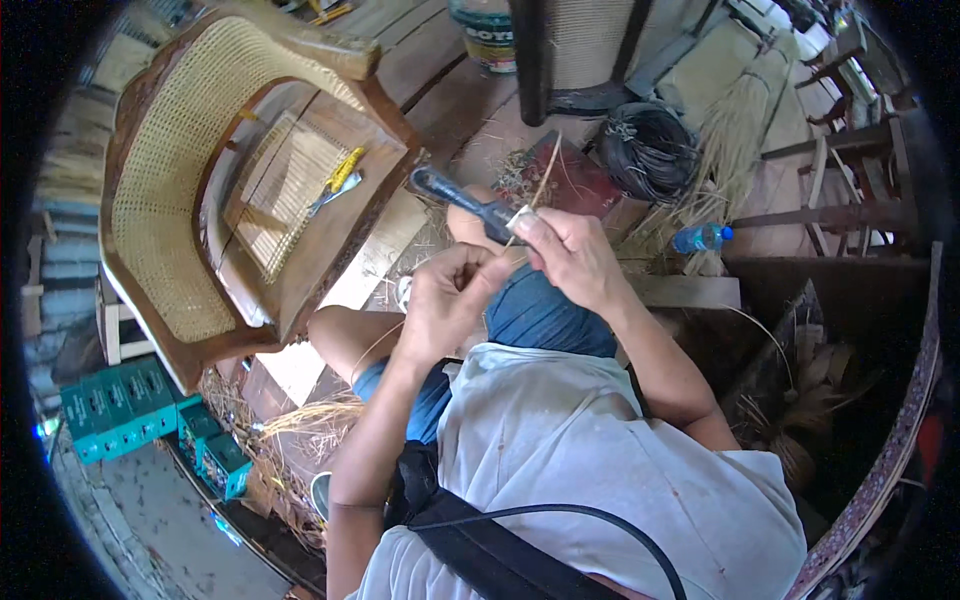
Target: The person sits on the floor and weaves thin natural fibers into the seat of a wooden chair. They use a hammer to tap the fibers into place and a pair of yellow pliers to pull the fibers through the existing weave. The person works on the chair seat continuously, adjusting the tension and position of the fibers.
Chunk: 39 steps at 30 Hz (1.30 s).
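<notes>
In front of my body both hands come together above my knee. My left hand [455, 295] is closed, its thumb and fingers pinching a thin strip of cane. My right hand [575, 255] pinches the same cane strip [547, 178], which sticks up past the thumb. Against the right fingertips lies a tool with a dark blue handle [455, 193], looped at its far end. A pale piece sits under the right thumb, and whether that hand also grips the tool I cannot tell. A wooden armchair [375, 170] with woven cane panels stands to the left.
A yellow-handled cutter [343, 172] rests on the chair's seat frame. Beyond my hands are a coil of black cord [650, 150], a paint bucket [487, 40] and bundled fibres [742, 125]. A blue bottle [702, 238] lies at right; teal boxes [118, 408] are at lower left.
</notes>
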Motion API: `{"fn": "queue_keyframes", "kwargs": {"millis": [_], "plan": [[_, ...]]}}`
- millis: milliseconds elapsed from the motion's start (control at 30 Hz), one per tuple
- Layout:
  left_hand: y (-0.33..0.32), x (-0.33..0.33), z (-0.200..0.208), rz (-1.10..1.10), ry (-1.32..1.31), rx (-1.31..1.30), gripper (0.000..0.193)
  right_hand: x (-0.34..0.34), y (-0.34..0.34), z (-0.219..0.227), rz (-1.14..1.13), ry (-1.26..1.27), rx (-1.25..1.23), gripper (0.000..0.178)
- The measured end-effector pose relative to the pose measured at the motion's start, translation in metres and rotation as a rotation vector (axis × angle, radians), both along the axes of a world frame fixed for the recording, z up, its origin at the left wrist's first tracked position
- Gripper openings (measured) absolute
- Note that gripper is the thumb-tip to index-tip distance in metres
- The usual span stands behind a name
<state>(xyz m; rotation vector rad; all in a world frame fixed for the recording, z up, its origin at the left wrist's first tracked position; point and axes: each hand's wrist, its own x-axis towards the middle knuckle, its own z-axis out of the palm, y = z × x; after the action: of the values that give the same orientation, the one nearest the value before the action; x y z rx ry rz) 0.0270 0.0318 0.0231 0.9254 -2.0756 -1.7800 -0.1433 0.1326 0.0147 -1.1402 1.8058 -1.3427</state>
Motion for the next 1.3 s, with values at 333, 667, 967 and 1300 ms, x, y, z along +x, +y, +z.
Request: {"fn": "queue_keyframes", "kwargs": {"millis": [333,667,967,1300], "plan": [[0.014,-0.016,-0.013,-0.039,0.036,-0.191,0.017,0.003,0.013,-0.014,0.079,0.063,0.026,0.029],[0.031,0.065,0.035,-0.179,-0.027,-0.373,0.008,-0.073,0.022,-0.019,-0.149,-0.377,0.063,0.034],[0.019,0.192,0.044,-0.14,-0.495,-0.036,0.017,-0.107,0.009,-0.005,-0.229,-0.315,-0.067,0.035],[0.002,-0.025,0.007,0.001,-0.027,-0.155,0.018,0.004,0.01,0.008,-0.082,0.063,-0.083,0.042]]}}
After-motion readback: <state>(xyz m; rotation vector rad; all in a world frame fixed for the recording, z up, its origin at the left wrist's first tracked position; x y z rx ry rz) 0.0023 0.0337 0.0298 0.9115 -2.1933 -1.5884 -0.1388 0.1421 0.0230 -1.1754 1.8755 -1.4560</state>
